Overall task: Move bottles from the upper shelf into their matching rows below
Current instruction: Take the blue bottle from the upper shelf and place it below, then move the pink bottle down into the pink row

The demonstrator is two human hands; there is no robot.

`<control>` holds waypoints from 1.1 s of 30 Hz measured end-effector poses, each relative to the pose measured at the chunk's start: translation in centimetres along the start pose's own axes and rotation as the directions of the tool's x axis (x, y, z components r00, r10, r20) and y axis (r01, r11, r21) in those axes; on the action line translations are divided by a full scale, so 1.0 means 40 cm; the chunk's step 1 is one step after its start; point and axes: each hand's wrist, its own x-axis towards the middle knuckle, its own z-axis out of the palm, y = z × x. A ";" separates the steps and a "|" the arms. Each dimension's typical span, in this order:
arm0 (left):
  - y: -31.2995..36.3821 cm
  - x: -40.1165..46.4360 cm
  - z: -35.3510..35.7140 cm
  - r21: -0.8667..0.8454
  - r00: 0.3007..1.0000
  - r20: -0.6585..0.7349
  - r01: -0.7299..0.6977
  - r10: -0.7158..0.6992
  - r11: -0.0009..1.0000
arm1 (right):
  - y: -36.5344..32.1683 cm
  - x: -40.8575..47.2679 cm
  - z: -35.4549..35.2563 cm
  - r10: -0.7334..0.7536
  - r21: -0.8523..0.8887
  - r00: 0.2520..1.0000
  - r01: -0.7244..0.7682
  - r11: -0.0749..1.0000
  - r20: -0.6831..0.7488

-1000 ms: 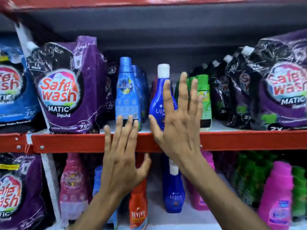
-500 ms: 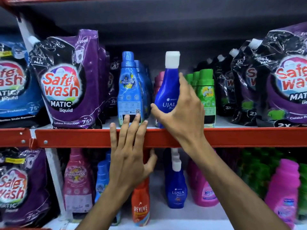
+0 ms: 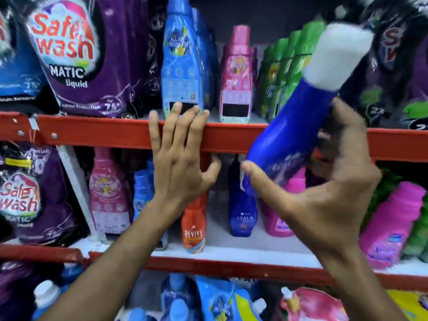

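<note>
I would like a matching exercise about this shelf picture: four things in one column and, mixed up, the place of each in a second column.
Things:
1. blue bottle with white cap
2. left hand
3. orange Revive bottle
4. pink bottle

Places:
A. standing on the upper shelf
B. tilted in the right hand
C. standing on the lower shelf
D. resting on the red shelf edge

Pairs: 1-B, 2-D, 3-C, 4-A
</note>
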 end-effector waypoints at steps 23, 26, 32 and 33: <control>0.013 0.001 0.010 0.025 0.999 -0.039 0.034 -0.034 0.999 | 0.277 -0.390 0.183 0.489 -0.326 0.793 -0.384 0.864 0.363; 0.014 0.002 0.010 0.032 0.999 -0.035 0.038 -0.037 0.999 | 0.271 -0.392 0.187 0.487 -0.367 0.790 -0.356 0.859 0.373; 0.033 -0.007 0.002 -0.024 0.997 -0.023 0.075 -0.076 0.997 | 0.258 -0.403 0.169 0.466 -0.457 0.797 -0.275 0.846 0.384; 0.045 -0.022 -0.003 -0.066 0.995 -0.008 0.099 -0.099 0.993 | 0.259 -0.406 0.157 0.445 -0.480 0.811 -0.238 0.845 0.381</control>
